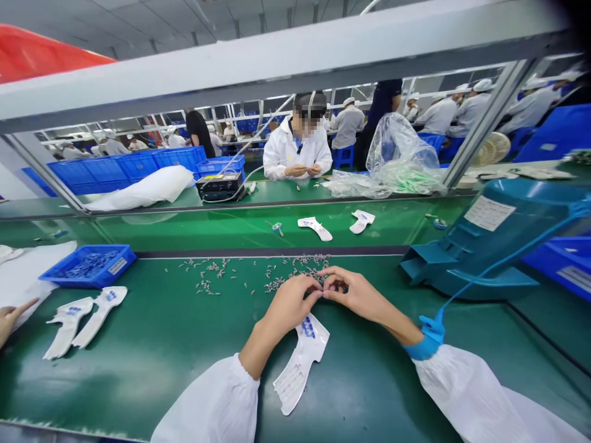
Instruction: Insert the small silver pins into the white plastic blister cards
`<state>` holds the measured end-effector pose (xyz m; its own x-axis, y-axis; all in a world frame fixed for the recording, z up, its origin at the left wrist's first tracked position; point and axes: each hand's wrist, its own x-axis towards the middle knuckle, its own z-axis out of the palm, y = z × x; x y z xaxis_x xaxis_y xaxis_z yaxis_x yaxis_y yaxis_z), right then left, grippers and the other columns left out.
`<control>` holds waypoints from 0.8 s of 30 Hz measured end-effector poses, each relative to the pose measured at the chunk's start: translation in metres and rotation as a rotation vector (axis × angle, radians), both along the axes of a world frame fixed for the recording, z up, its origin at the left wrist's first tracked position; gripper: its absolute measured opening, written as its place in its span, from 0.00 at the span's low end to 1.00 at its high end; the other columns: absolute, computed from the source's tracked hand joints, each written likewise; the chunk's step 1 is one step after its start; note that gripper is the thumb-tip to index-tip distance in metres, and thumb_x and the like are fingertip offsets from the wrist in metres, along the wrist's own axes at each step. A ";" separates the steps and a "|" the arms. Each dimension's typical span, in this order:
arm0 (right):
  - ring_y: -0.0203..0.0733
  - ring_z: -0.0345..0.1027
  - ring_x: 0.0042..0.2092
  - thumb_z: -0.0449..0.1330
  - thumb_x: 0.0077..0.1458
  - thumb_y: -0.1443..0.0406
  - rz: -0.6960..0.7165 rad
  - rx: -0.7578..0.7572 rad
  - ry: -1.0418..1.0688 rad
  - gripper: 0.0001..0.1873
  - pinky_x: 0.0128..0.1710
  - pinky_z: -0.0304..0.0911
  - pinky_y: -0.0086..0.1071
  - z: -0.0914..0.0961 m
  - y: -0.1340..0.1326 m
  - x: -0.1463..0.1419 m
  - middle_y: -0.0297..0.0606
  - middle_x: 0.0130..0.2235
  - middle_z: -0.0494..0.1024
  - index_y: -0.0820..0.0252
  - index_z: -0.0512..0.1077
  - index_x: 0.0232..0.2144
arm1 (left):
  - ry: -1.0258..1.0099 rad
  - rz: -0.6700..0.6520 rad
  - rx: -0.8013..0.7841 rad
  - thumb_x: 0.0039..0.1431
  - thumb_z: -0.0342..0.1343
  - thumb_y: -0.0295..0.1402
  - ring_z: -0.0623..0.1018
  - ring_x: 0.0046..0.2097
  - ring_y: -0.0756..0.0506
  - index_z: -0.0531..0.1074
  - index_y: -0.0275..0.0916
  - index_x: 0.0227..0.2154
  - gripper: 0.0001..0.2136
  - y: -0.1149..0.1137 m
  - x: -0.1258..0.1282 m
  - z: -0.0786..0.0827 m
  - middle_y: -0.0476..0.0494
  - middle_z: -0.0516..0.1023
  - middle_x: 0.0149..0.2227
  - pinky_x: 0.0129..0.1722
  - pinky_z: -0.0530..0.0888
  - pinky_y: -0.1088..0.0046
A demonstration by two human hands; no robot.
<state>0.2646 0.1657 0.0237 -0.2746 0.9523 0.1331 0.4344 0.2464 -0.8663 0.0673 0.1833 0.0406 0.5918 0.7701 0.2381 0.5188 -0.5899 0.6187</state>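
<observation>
My left hand (293, 299) and my right hand (347, 291) meet fingertip to fingertip over the green bench. Both are closed in a pinch, and whatever lies between the fingers is too small or too hidden to name. Just below them a white curved plastic part (300, 369) with blue pieces at its upper end lies flat on the bench; my left hand covers a bit of its top. Many tiny metallic pieces (300, 268) are scattered behind my hands. A blue wrist strap (427, 339) with a cord circles my right wrist.
A blue bin of small blue parts (117, 266) and two white plastic parts (100, 317) lie left, near another person's hand (12, 321). A teal machine (498, 240) stands right. Beyond, white parts (316, 228) rest on a green strip; a co-worker (298, 147) sits opposite.
</observation>
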 end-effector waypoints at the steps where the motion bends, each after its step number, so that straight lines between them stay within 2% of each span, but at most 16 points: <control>1: 0.41 0.69 0.33 0.62 0.56 0.58 -0.004 0.010 -0.004 0.18 0.35 0.64 0.34 0.000 0.000 0.000 0.34 0.33 0.79 0.56 0.71 0.49 | -0.004 0.008 -0.011 0.64 0.53 0.29 0.79 0.42 0.44 0.77 0.41 0.39 0.07 0.000 0.000 -0.002 0.46 0.81 0.39 0.44 0.72 0.69; 5: 0.43 0.72 0.36 0.62 0.57 0.59 -0.060 0.076 0.018 0.19 0.39 0.66 0.37 -0.001 -0.001 0.001 0.35 0.35 0.80 0.53 0.71 0.50 | -0.037 -0.013 -0.070 0.66 0.51 0.32 0.79 0.40 0.45 0.77 0.42 0.41 0.09 0.001 -0.002 -0.006 0.46 0.82 0.40 0.42 0.72 0.70; 8: 0.44 0.72 0.37 0.63 0.56 0.60 -0.122 0.117 0.041 0.20 0.41 0.67 0.38 -0.002 -0.002 0.001 0.35 0.37 0.80 0.52 0.71 0.51 | -0.071 -0.018 -0.096 0.65 0.54 0.34 0.79 0.40 0.46 0.76 0.41 0.43 0.08 0.001 -0.001 -0.006 0.47 0.82 0.40 0.40 0.73 0.72; 15: 0.44 0.73 0.38 0.64 0.56 0.61 -0.140 0.143 0.106 0.19 0.43 0.67 0.40 -0.001 -0.005 -0.002 0.35 0.37 0.81 0.52 0.72 0.50 | -0.119 -0.020 -0.083 0.66 0.52 0.30 0.79 0.41 0.44 0.76 0.42 0.40 0.08 0.002 0.001 -0.005 0.47 0.82 0.39 0.42 0.72 0.69; 19: 0.43 0.73 0.38 0.69 0.50 0.59 -0.187 0.055 0.340 0.20 0.43 0.67 0.39 -0.003 -0.002 -0.004 0.35 0.35 0.79 0.54 0.74 0.46 | -0.214 0.024 -0.096 0.65 0.55 0.30 0.80 0.42 0.46 0.76 0.43 0.41 0.06 0.003 0.000 -0.005 0.48 0.82 0.41 0.40 0.73 0.72; 22: 0.40 0.72 0.35 0.72 0.45 0.58 -0.241 -0.076 0.518 0.22 0.38 0.67 0.36 -0.002 -0.001 -0.005 0.34 0.33 0.78 0.56 0.74 0.43 | -0.286 0.074 -0.097 0.64 0.55 0.30 0.79 0.43 0.47 0.76 0.42 0.40 0.06 0.003 0.000 -0.005 0.49 0.82 0.42 0.41 0.72 0.72; 24: 0.38 0.71 0.34 0.73 0.44 0.58 -0.248 -0.155 0.589 0.23 0.35 0.66 0.34 0.001 -0.003 -0.007 0.33 0.32 0.77 0.57 0.75 0.42 | -0.313 0.076 -0.109 0.63 0.57 0.29 0.79 0.44 0.47 0.75 0.42 0.43 0.07 0.003 0.001 -0.005 0.48 0.81 0.44 0.41 0.72 0.72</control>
